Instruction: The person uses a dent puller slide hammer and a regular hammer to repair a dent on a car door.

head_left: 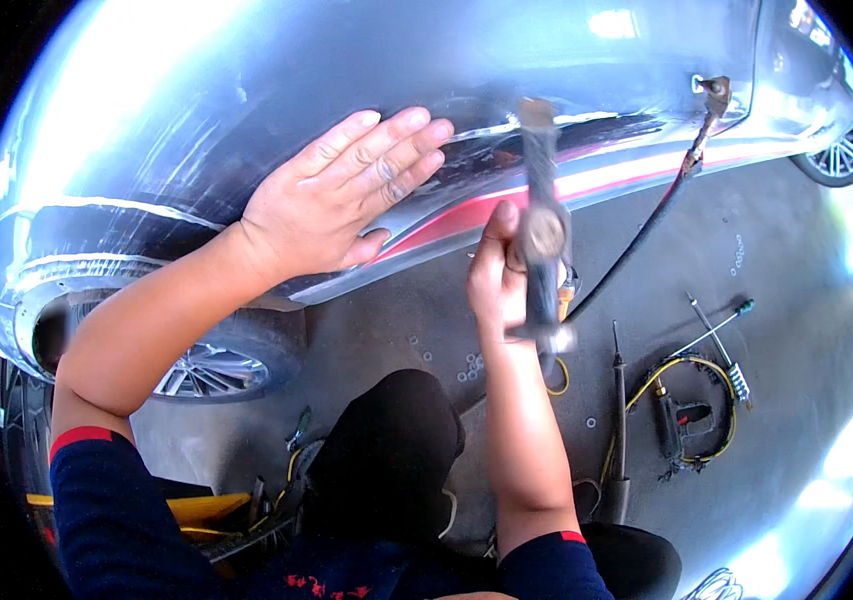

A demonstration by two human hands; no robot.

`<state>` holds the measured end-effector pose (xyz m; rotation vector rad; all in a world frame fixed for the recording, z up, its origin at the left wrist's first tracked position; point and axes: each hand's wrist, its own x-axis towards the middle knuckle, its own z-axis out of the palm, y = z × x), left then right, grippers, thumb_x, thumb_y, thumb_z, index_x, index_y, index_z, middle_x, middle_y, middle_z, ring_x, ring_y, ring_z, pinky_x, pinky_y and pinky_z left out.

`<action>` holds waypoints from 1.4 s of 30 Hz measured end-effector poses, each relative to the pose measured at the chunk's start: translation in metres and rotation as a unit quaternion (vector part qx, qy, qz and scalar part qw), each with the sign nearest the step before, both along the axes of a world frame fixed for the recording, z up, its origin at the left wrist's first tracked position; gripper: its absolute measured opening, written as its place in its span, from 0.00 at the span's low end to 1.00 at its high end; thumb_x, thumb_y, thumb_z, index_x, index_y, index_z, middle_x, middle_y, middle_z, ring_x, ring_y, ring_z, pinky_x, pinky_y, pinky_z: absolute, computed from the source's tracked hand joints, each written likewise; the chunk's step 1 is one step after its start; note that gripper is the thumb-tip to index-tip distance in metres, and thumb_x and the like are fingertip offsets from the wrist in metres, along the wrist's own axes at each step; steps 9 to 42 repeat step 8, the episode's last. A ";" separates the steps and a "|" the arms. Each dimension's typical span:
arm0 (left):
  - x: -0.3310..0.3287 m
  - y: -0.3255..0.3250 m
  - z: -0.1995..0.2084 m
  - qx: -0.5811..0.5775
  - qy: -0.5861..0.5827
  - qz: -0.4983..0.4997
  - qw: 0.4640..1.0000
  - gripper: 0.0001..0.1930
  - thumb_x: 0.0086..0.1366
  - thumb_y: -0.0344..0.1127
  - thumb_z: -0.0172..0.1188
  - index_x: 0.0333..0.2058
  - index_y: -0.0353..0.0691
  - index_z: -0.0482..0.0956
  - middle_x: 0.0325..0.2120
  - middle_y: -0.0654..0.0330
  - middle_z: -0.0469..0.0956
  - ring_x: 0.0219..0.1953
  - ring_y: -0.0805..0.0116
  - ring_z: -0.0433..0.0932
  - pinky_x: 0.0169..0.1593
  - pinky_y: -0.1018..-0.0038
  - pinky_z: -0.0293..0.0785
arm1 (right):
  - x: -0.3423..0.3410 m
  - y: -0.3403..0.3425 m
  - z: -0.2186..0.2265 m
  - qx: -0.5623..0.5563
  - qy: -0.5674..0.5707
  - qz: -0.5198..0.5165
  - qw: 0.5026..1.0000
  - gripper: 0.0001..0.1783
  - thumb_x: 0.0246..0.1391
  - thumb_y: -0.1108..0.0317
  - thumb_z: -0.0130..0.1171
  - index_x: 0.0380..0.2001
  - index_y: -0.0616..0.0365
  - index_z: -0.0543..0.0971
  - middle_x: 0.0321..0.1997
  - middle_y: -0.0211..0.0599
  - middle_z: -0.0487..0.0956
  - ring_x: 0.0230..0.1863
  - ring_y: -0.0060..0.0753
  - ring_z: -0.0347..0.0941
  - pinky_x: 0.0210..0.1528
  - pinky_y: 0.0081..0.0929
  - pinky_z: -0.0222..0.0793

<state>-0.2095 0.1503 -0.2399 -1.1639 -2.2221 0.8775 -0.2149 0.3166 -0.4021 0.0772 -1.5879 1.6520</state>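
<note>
My left hand [351, 190] lies on the grey car side panel [276, 60], its fingers stretched out and its thumb apart, holding nothing. Beside the fingertips runs a dark, scuffed, creased strip of the panel, above a red and white patch [466, 215] along the sill. To the right, my right hand [501, 270] is closed around what looks like a hammer [540, 165], blurred by motion. Its long dark head points one end toward the damaged strip and the other back over my wrist. The handle is mostly hidden behind the head.
A metal clamp [714, 95] with a dark cable [651, 225] is fixed to the panel at right. On the floor lie a black gun-shaped tool [681, 425] with a yellow cable, a metal rod with a green end [743, 306], a dark pole [619, 410] and several small washers. Wheels [211, 372] stand at both sides.
</note>
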 end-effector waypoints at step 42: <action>0.011 -0.006 0.003 -0.033 -0.004 0.046 0.998 0.47 0.49 0.53 0.61 0.69 0.44 0.61 0.72 0.60 0.54 0.74 0.64 0.49 0.76 0.64 0.41 | -0.012 0.002 -0.012 -0.249 -0.033 0.145 0.957 0.18 0.46 0.62 0.70 0.21 0.57 0.69 0.22 0.41 0.69 0.25 0.36 0.67 0.35 0.26 0.70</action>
